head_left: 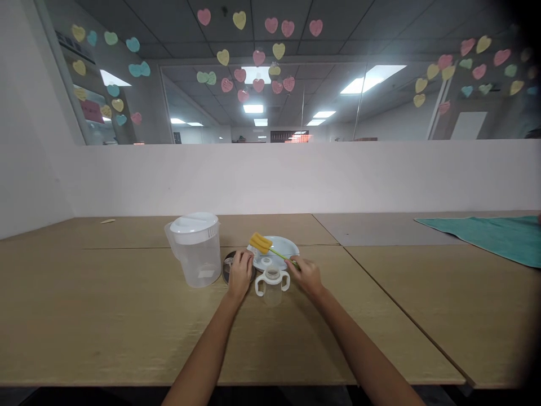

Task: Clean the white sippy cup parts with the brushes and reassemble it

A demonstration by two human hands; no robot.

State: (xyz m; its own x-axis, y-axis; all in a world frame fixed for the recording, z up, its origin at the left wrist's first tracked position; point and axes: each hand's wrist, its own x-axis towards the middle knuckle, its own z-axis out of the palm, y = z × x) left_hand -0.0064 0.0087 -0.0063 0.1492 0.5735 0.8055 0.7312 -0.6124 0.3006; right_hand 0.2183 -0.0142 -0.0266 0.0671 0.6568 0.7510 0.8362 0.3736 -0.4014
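My right hand is closed around the green handle of a bottle brush, whose yellow sponge head points up and left above a white plate. My left hand has its fingers drawn together beside the plate, near the sponge head. A small whitish piece shows at its fingertips, too unclear to name. Partly behind that hand lies a dark round dish with something in it. Between my hands stands a clear baby bottle with two white handles and an uncapped mouth. A small white part sits on the plate's near side.
A clear plastic pitcher with a white lid stands left of my left hand. A teal cloth lies at the far right. The wooden table has seams between its panels and meets a white wall under a window.
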